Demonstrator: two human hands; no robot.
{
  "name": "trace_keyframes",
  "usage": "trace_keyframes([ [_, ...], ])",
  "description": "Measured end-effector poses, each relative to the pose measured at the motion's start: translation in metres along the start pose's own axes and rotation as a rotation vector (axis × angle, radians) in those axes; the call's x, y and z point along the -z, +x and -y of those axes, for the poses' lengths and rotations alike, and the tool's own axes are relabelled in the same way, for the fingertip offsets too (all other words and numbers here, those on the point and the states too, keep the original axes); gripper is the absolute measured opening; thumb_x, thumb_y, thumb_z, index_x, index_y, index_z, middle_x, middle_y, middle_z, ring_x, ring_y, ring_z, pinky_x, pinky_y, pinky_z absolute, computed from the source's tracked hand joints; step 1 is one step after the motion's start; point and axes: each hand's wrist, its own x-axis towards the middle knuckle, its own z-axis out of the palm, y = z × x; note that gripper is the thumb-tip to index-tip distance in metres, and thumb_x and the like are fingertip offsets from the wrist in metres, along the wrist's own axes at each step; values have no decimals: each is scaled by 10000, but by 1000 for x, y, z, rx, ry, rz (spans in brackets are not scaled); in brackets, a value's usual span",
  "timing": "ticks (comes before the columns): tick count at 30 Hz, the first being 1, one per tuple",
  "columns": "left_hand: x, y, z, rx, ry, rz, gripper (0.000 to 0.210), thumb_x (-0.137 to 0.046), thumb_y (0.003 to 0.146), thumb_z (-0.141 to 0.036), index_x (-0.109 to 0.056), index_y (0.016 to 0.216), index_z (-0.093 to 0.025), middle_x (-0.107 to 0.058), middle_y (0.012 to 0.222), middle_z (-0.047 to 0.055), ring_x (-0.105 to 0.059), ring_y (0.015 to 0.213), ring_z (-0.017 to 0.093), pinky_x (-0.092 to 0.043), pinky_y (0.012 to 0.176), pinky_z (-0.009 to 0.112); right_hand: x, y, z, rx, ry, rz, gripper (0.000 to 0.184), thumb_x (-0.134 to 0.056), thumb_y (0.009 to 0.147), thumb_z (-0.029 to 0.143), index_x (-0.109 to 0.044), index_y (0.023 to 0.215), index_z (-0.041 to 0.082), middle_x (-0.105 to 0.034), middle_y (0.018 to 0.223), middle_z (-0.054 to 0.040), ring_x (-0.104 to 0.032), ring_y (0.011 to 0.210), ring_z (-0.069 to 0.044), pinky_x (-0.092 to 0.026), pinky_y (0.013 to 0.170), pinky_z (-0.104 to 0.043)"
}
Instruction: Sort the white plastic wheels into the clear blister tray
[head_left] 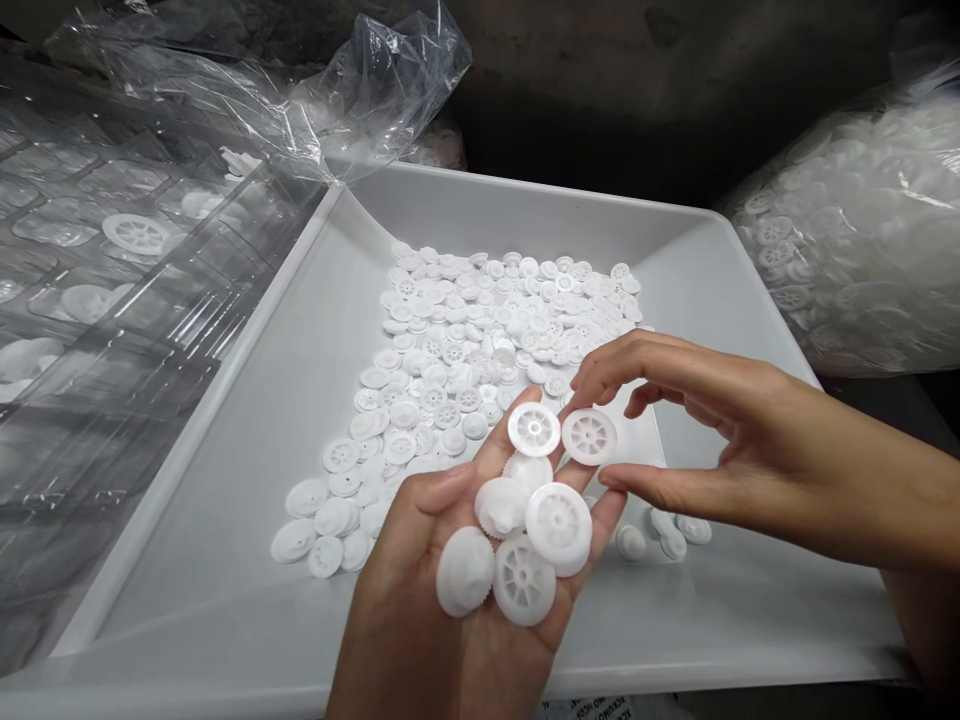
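Note:
My left hand (480,570) is palm up over the front of a grey tray, its fingers partly curled around several white plastic gears (559,528). Some show a spoked face; others, such as one white gear (465,572) near the thumb's base, have a pointed hub facing up. From the right comes my right hand (697,430), its thumb and index finger at opposite edges of a spoked white gear (589,437) above the left fingertips. Its other fingers are bent and hold nothing. Beneath both hands, many loose gears (450,380) cover the tray's floor.
The grey tray (202,480) has raised sloping walls. Clear plastic compartment trays (75,230) at the left hold a few white gears. A clear bag (382,90) stands at the back left, and a full bag of white parts (862,230) at the right. Printed wrapping (600,706) shows below the front rim.

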Motion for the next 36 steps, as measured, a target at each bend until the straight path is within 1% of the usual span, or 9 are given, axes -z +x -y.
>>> trace_keyframes([
  [5, 4, -1, -1, 35, 40, 25, 674, -453, 956, -239, -242, 1595, -226, -759, 1224, 53, -705, 1149, 229, -568, 1025, 410, 0, -2, 0, 8, 43, -44, 314, -778, 845, 333, -635, 1124, 351, -632, 1203, 74, -579, 1128, -156, -504, 917, -245],
  [10, 12, -1, 0, -3, 85, 158, 558, -533, 908, -271, -511, 1457, -175, -685, 1357, 97, -628, 1270, 264, -520, 1086, 404, 1, 0, 3, -86, 655, -155, 233, -569, 900, 182, -594, 1073, 336, -644, 1168, 57, -656, 916, -129, -576, 749, -232],
  [12, 11, -1, 0, -8, 84, 159, 488, -523, 916, -268, -584, 1394, -192, -697, 1342, 83, -642, 1252, 250, -543, 1051, 368, -3, 0, 7, -86, 758, -159, 194, -538, 886, 165, -566, 1007, 313, -655, 1007, 49, -629, 713, -107, -540, 583, -204],
  [15, 4, -2, -1, 5, 50, 76, 409, -492, 935, -245, -656, 1310, -229, -769, 1203, 42, -702, 1154, 209, -589, 952, 303, -14, -2, 15, 19, 444, -191, 147, -700, 884, 257, -601, 982, 305, -559, 765, 47, -525, 598, -93, -434, 481, -184],
  [18, -1, -4, -3, 34, 64, -29, 410, -494, 938, -273, -653, 1314, -237, -780, 1170, 38, -694, 1170, 205, -581, 972, 317, -23, -7, 20, 54, 99, -72, 289, -812, 823, 342, -636, 1051, 313, -594, 838, 52, -509, 702, -95, -448, 602, -196],
  [21, 2, -4, -4, 27, 77, 15, 427, -511, 922, -297, -654, 1322, -257, -745, 1259, 32, -638, 1261, 219, -531, 1057, 350, -27, -10, 22, 43, 32, 4, 246, -759, 874, 414, -634, 1045, 289, -612, 874, 57, -507, 736, -89, -430, 617, -196],
  [27, 12, -3, -1, -1, 61, 120, 478, -502, 914, -253, -611, 1380, -267, -754, 1238, 32, -627, 1275, 230, -507, 1087, 363, -22, -9, 17, 98, -57, -55, 263, -714, 906, 388, -600, 1123, 294, -594, 887, 46, -521, 755, -103, -434, 649, -217],
  [32, 3, -3, -1, -7, 5, 33, 507, -460, 934, -241, -556, 1431, -253, -805, 1006, 35, -745, 1047, 211, -565, 999, 341, -16, -9, 11, 90, -331, -195, 244, -676, 927, 386, -606, 1137, 286, -603, 848, 37, -516, 695, -122, -410, 607, -251],
  [36, -4, -4, -3, 4, 37, -61, 616, -458, 915, -217, -418, 1528, -253, -776, 1163, 62, -732, 1091, 229, -567, 1003, 363, -16, -8, 8, 81, -329, -168, 248, -662, 937, 433, -619, 1130, 284, -624, 860, 43, -546, 690, -112, -417, 609, -247],
])
